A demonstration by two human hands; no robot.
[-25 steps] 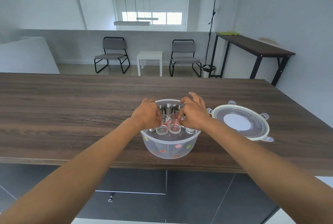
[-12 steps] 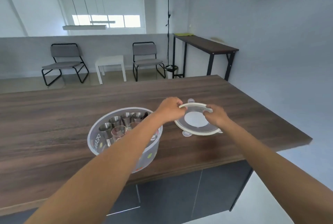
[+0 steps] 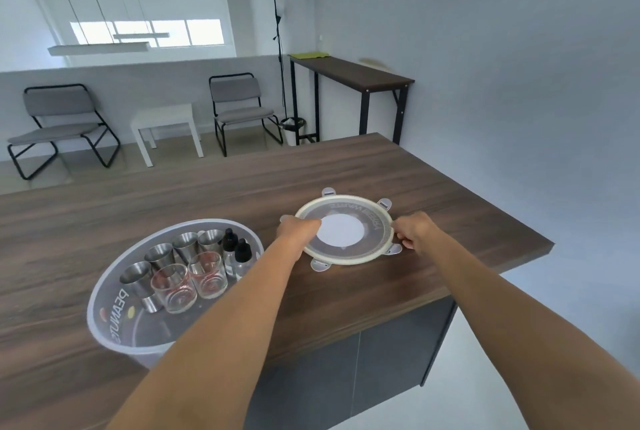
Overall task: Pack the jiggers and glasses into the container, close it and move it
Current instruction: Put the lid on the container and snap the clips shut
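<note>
A round clear plastic container (image 3: pixel 104 318) stands on the wooden counter at the left. Inside it are several steel jiggers (image 3: pixel 161 256), two short glasses (image 3: pixel 173 287) and two small dropper bottles (image 3: pixel 235 253). To its right the round lid (image 3: pixel 349 246) with clip tabs is held slightly tilted above the counter. My left hand (image 3: pixel 298 228) grips the lid's left rim. My right hand (image 3: pixel 414 230) grips its right rim.
The wooden counter (image 3: pixel 433 208) ends close to the right of the lid and along the near side. Behind it are two grey chairs (image 3: pixel 239 107), a small white table (image 3: pixel 166 121), a floor lamp and a tall dark side table (image 3: pixel 349 74).
Both hands left the container and went to the lid at the right, taking hold of its rim. My view swung right, so the container now sits at lower left.
</note>
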